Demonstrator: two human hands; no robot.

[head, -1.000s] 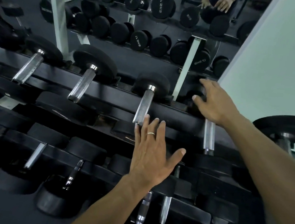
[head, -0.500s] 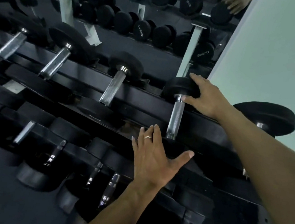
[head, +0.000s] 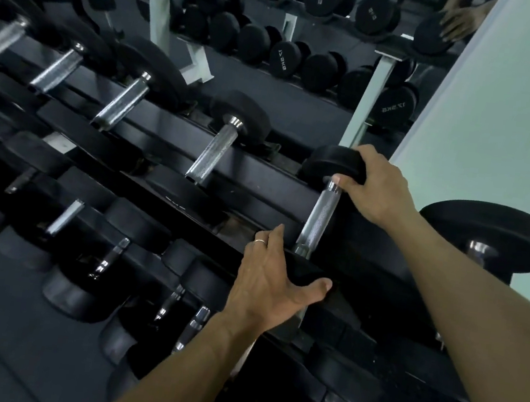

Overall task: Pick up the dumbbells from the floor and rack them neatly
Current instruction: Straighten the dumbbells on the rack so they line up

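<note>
The dumbbell [head: 319, 212] lies on the top tier of the rack [head: 260, 173], near its right end, with its chrome handle running front to back across the rails. The right hand [head: 380, 190] grips the far head [head: 331, 162]: its fingers curl over the top of the black disc and the thumb tucks underneath, next to the chrome collar. The left hand [head: 269, 276] rests on the near head [head: 305, 272], palm down, fingers lying fairly straight over the rubber and the thumb splayed out to the right along its edge; a ring [head: 260, 241] shows on one finger. Whether that hand truly grasps the head or just presses on it, I cannot tell.

More dumbbells sit in a row to the left on the same tier, handles all angled the same way, and a lower tier beneath holds another row. One large dumbbell [head: 486, 239] sits just to the right, beyond the right forearm. A mirror [head: 302, 105] behind the rack shows a reflected rack of dumbbells, and a pale wall [head: 518, 115] runs along the right.
</note>
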